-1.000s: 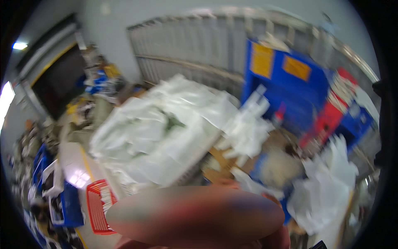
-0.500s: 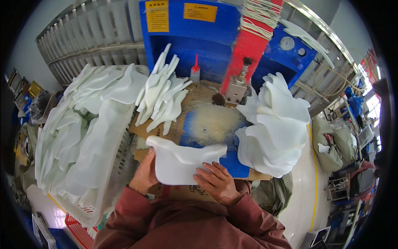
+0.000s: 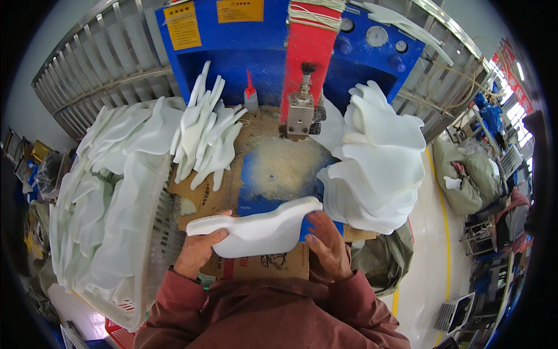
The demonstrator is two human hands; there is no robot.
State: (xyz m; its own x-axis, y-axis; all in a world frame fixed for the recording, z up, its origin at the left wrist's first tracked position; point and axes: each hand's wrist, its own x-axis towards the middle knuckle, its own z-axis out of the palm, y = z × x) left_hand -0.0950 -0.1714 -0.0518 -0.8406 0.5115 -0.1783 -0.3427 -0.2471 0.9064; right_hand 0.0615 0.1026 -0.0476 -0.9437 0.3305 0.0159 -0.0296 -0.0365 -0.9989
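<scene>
Holding the white shaped piece [image 3: 261, 237] before my body, over the near edge of the bench [image 3: 251, 196], I record my left hand [image 3: 196, 251] clamped on its left end, thumb on the near face and fingers behind. My right hand [image 3: 329, 249] stands loosely open at the right end; whether its fingertips bear on the edge is hard to tell from this angle. I assess the piece as light and stiff, showing no sag under mainly one-ended support. Its smooth face may slip, more so with pale dust [image 3: 285, 168] about; the narrow corners look likeliest to chip. Recommended hold: both ends, thumbs flat on the face, fingers behind, pressure spread rather than pinched at a corner.
</scene>
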